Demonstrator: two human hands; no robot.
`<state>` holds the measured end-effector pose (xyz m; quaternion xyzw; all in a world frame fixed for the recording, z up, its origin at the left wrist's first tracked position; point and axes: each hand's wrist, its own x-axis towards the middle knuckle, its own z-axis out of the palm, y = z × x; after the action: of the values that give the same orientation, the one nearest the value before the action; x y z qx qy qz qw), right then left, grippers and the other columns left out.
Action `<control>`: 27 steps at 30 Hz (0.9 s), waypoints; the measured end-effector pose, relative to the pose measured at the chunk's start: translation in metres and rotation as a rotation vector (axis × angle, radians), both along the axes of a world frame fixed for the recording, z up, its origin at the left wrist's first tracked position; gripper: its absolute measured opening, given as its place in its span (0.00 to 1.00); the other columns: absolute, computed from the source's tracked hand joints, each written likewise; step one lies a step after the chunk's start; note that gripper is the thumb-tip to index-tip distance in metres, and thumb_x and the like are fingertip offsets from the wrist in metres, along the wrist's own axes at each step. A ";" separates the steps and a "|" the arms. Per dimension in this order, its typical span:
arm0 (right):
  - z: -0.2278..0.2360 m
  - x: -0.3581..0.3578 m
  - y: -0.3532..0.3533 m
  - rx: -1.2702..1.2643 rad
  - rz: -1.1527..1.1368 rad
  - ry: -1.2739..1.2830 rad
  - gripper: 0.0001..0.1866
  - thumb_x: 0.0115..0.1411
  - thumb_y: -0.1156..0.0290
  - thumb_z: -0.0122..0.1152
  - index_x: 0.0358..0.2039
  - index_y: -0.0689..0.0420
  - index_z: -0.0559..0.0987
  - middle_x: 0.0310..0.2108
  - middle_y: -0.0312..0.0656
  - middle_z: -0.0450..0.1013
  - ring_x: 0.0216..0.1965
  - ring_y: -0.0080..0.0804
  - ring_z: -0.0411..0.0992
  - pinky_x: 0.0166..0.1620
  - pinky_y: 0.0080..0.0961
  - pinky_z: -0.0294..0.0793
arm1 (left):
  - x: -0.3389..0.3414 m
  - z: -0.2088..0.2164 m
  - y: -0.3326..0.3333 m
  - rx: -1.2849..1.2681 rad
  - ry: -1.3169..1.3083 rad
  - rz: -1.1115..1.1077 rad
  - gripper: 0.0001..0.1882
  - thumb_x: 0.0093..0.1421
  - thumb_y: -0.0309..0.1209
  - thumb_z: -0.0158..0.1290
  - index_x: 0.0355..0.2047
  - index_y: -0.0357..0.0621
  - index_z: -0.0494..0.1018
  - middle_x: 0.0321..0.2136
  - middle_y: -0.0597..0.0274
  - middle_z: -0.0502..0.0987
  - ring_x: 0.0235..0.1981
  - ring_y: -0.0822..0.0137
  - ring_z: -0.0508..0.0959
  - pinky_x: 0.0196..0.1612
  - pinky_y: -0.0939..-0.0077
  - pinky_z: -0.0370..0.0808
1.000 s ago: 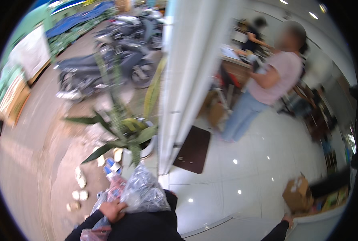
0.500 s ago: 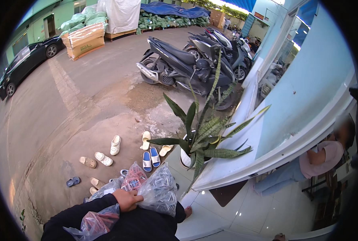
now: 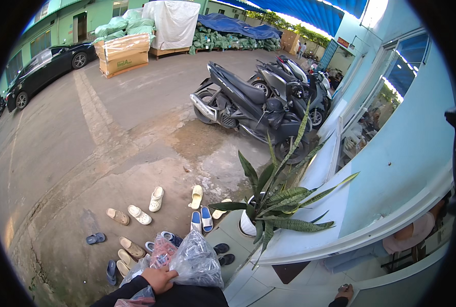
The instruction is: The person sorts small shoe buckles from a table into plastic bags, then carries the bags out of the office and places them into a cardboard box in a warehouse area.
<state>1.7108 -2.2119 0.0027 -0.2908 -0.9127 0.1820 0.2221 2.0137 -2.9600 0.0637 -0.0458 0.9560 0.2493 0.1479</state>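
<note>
My left hand [image 3: 160,279] comes in from the lower edge in a dark sleeve, its fingers closed on clear plastic bags. One large plastic bag [image 3: 199,261] holds clear or greyish pieces that I cannot make out. Beside it bulges a plastic bag with reddish contents [image 3: 163,251]. Another bag with reddish contents [image 3: 134,299] lies against my forearm, partly cut off by the lower edge. At the lower right, my right hand [image 3: 345,291] is small in view, fingers curled at the corner of a pale-framed door [image 3: 391,276]; its grip is partly hidden.
Several slippers and clogs [image 3: 139,215] lie on the concrete, with dark shoes [image 3: 227,259] on the tiled step. A potted snake plant [image 3: 248,222] stands by the light-blue wall. Beyond are parked motorbikes [image 3: 238,94], a black car [image 3: 48,69] and a large carton [image 3: 123,55]. A seated person [image 3: 409,235] is indoors.
My view has shifted, so the shoes, plant and motorbikes sit lower and further right. The bags in my left hand appear lower. More of my right hand shows by the door.
</note>
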 end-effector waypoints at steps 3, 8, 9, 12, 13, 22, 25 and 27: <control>-0.013 -0.013 -0.014 0.048 0.081 -0.003 0.21 0.58 0.76 0.57 0.52 0.72 0.72 0.40 0.57 0.73 0.38 0.45 0.77 0.39 0.34 0.76 | -0.002 0.000 -0.011 0.004 -0.016 0.057 0.19 0.55 0.41 0.53 0.47 0.58 0.70 0.36 0.54 0.76 0.32 0.50 0.80 0.32 0.56 0.78; -0.012 -0.009 -0.068 0.260 0.202 0.104 0.19 0.60 0.73 0.57 0.50 0.69 0.72 0.40 0.54 0.72 0.38 0.46 0.76 0.40 0.35 0.76 | -0.005 -0.002 -0.027 0.027 -0.037 0.059 0.19 0.53 0.41 0.55 0.46 0.57 0.72 0.36 0.55 0.76 0.32 0.50 0.80 0.33 0.56 0.78; -0.009 -0.006 -0.082 0.217 0.167 0.084 0.20 0.60 0.73 0.58 0.50 0.69 0.71 0.40 0.54 0.71 0.37 0.45 0.75 0.41 0.35 0.76 | -0.004 -0.003 -0.029 0.043 -0.007 0.066 0.19 0.54 0.41 0.55 0.46 0.58 0.72 0.36 0.55 0.76 0.32 0.50 0.80 0.32 0.56 0.78; 0.000 -0.002 -0.118 0.091 0.139 0.087 0.20 0.60 0.71 0.59 0.51 0.67 0.70 0.40 0.53 0.71 0.37 0.45 0.75 0.42 0.34 0.75 | 0.004 -0.006 -0.040 0.033 0.020 0.070 0.18 0.54 0.41 0.54 0.46 0.59 0.72 0.36 0.55 0.77 0.31 0.50 0.80 0.31 0.55 0.78; 0.003 -0.003 -0.127 0.061 0.187 0.107 0.20 0.60 0.70 0.59 0.50 0.66 0.70 0.39 0.53 0.72 0.38 0.45 0.75 0.42 0.34 0.76 | 0.009 -0.007 -0.043 0.024 0.030 0.065 0.18 0.54 0.40 0.54 0.46 0.59 0.72 0.36 0.55 0.77 0.31 0.50 0.80 0.31 0.56 0.78; 0.009 -0.013 -0.159 0.031 0.302 0.082 0.18 0.60 0.71 0.57 0.49 0.64 0.70 0.39 0.50 0.72 0.37 0.43 0.75 0.41 0.34 0.75 | 0.069 -0.006 -0.074 0.007 0.047 0.170 0.18 0.54 0.40 0.54 0.46 0.58 0.72 0.35 0.55 0.77 0.33 0.51 0.81 0.33 0.56 0.78; 0.012 -0.014 -0.167 0.057 0.282 0.085 0.18 0.60 0.72 0.57 0.49 0.64 0.71 0.39 0.51 0.73 0.38 0.43 0.76 0.42 0.34 0.76 | 0.084 -0.003 -0.080 0.011 0.002 0.212 0.18 0.54 0.40 0.54 0.46 0.57 0.72 0.35 0.55 0.77 0.33 0.51 0.81 0.34 0.56 0.78; 0.013 -0.015 -0.171 0.081 0.263 0.077 0.18 0.60 0.72 0.58 0.49 0.64 0.71 0.40 0.52 0.73 0.39 0.43 0.76 0.42 0.34 0.76 | 0.092 -0.002 -0.083 0.030 0.019 0.242 0.18 0.54 0.40 0.54 0.47 0.57 0.72 0.35 0.55 0.77 0.34 0.51 0.81 0.34 0.56 0.78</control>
<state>1.6963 -2.3833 0.0162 -0.1522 -0.9404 0.1835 0.2426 2.1061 -3.0427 0.0616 -0.1565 0.9410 0.2798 0.1085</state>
